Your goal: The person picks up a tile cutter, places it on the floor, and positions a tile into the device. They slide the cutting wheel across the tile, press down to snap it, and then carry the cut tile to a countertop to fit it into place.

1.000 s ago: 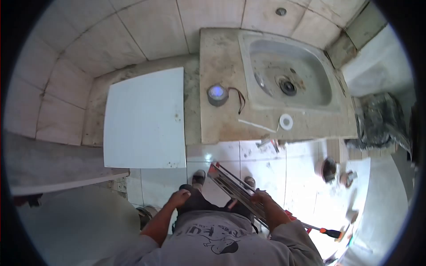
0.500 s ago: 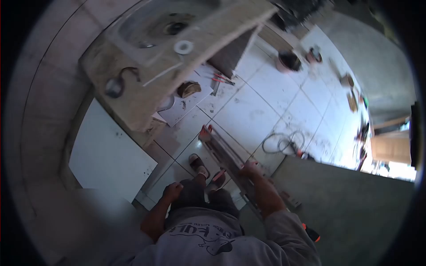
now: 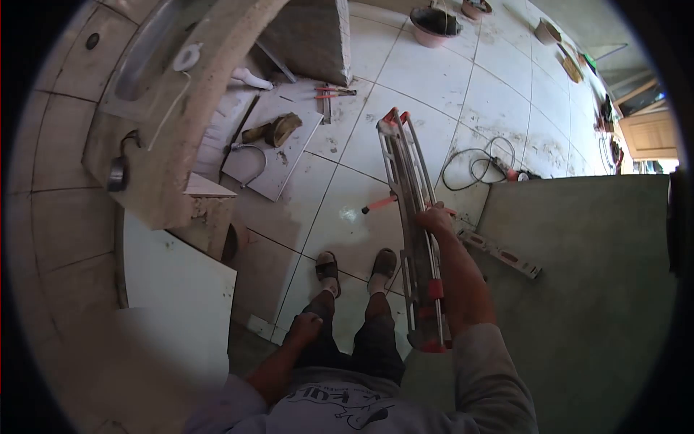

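A long manual tile cutter (image 3: 416, 253), with metal rails and red end pieces, hangs tilted at my right side. My right hand (image 3: 436, 219) is closed around its rail near the middle. A red-gripped handle sticks out from its left side. My left hand (image 3: 309, 327) hangs by my left thigh, fingers curled, with nothing visible in it. Just right of the cutter, a spirit level (image 3: 506, 254) lies on the grey surface (image 3: 578, 289).
On the left are a concrete counter with a sink (image 3: 144, 65), a tape roll (image 3: 189, 56) and a white panel (image 3: 173, 267). Red-handled pliers (image 3: 335, 92), a coiled cable (image 3: 470, 155) and a bucket (image 3: 432, 36) sit on the tiled floor.
The view has turned and shifted. The tile cutter has swung more upright in view, with more of its lower end showing. My right hand keeps hold of it; my feet stand farther apart.
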